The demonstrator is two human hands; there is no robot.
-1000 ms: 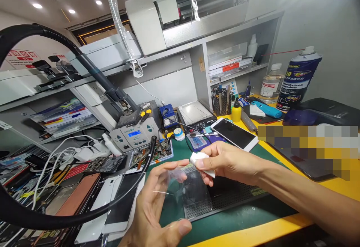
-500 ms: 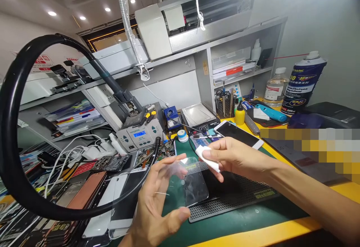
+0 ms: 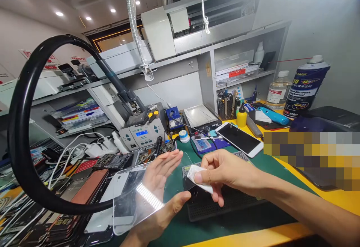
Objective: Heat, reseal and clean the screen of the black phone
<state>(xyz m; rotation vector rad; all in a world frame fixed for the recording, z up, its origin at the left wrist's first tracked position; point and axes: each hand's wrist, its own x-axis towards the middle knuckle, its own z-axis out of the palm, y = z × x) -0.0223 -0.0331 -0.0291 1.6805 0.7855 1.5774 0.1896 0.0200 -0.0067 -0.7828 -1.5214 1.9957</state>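
Note:
A thin clear sheet with rounded corners [image 3: 123, 205], glass or plastic, is held tilted by my left hand [image 3: 157, 190]. Its thumb and long fingers are spread at the sheet's sides, and a bright striped reflection crosses the surface. Pinched in my right hand [image 3: 225, 172] is a folded white wipe [image 3: 200, 179], just right of my left fingertips. Whether the wipe touches the sheet I cannot tell. Beneath both hands lies a black perforated mat [image 3: 208, 211] with a dark flat piece on it, partly covered by my right hand.
On the green work mat [image 3: 253, 213] rests a white phone [image 3: 240, 138]. A soldering station [image 3: 142, 132] stands behind, and a black hose [image 3: 17, 127] loops on the left above several phones and parts. A spray can [image 3: 306, 85] and a bottle [image 3: 278, 89] are at the back right.
My left hand has turned the clear sheet so its face now catches the light. The right hand has moved slightly down and left with the wipe. The view has shifted a little.

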